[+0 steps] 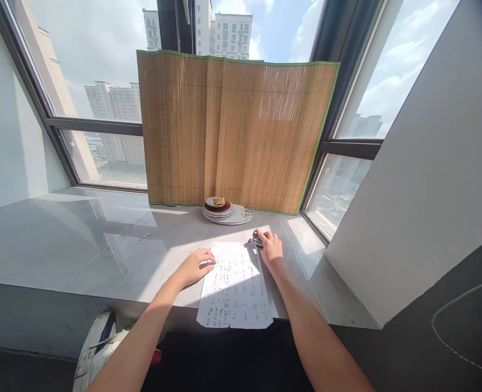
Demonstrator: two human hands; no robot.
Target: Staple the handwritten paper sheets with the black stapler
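Observation:
A sheet of paper (235, 283) with rows of handwriting lies on the grey window ledge (114, 250), its lower end reaching over the front edge. My left hand (196, 265) rests at the paper's upper left edge, fingers loosely bent and holding nothing. At the upper right corner of the sheet, my right hand (271, 247) is closed around a small dark, shiny metal hand tool (255, 239). Its front end meets the paper's corner; part of it is hidden under my fingers, and its exact kind is too small to tell.
Beyond the paper sits a stack of small plates (218, 213) on a pale oval plate (244, 215). A bamboo mat (233, 130) with green edging stands against the windows behind. A white wall (404, 179) slants in at the right. A white shoe-like object (96, 348) shows below the ledge.

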